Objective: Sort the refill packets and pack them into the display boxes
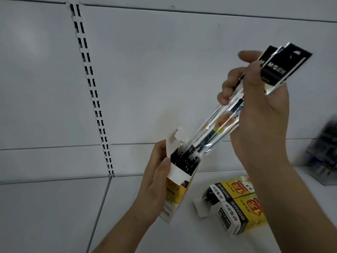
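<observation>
Packets first: I can see my right hand (262,110) curled around a bundle of long clear-plastic refill packets with black header cards (237,110), thumb across the front and fingers wrapped behind, holding them tilted with the black headers up toward the upper right. The lower ends of the bundle sit inside the torn-open top of a tall yellow-and-white cardboard display box (179,181), which already shows dark refill ends packed in its mouth. My left hand (156,178) grips that box from its left side, thumb pressed on the white flap at the opening, and holds it raised above the white metal shelf (54,216), leaning to the right. Lying flat on the shelf toward its front right, just below my right forearm, are two more yellow-and-black display boxes (235,205) side by side and touching; the farther one has its end flap torn open and dark contents show inside, while the nearer one looks closed. At the right edge of the shelf sits a blurred clear container with dark items (324,157) in it; I cannot tell what those are. Behind everything stands a grey back panel with a slotted upright strip (91,88).
</observation>
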`<state>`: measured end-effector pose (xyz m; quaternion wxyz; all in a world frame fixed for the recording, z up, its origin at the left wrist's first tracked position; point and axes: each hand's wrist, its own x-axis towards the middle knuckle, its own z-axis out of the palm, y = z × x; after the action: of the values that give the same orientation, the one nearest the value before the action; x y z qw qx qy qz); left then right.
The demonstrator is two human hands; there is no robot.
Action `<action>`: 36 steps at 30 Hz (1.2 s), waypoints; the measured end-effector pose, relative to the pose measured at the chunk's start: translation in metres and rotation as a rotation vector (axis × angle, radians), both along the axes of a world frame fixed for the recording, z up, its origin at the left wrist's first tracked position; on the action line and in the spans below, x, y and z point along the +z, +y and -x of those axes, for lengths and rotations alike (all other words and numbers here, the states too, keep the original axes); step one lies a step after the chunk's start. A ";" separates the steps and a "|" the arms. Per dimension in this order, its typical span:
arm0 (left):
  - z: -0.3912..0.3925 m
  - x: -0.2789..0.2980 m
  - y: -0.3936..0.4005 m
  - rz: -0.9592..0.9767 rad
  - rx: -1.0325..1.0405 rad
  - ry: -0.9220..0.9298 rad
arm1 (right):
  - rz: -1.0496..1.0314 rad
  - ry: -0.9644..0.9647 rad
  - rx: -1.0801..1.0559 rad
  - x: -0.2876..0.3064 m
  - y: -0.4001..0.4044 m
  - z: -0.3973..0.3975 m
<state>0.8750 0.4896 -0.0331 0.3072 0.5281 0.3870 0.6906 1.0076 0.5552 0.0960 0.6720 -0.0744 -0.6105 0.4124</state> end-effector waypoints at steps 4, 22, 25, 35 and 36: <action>0.001 -0.002 -0.001 0.010 0.053 0.060 | 0.022 -0.082 0.037 0.001 -0.001 0.007; 0.002 -0.004 0.000 0.005 0.113 0.097 | 0.000 -0.574 -0.117 -0.035 -0.006 0.029; 0.004 -0.005 0.001 0.019 0.127 0.096 | -0.133 -0.754 -0.309 -0.024 -0.005 0.016; 0.003 -0.004 0.001 -0.010 0.122 0.089 | -0.235 -1.030 -0.348 -0.027 -0.004 0.018; 0.003 -0.004 0.001 -0.013 0.121 0.086 | -0.240 -1.025 -0.355 -0.029 -0.004 0.019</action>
<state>0.8722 0.4906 -0.0371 0.2445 0.5350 0.4268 0.6869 0.9891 0.5509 0.0673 0.3518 -0.2902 -0.8802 0.1315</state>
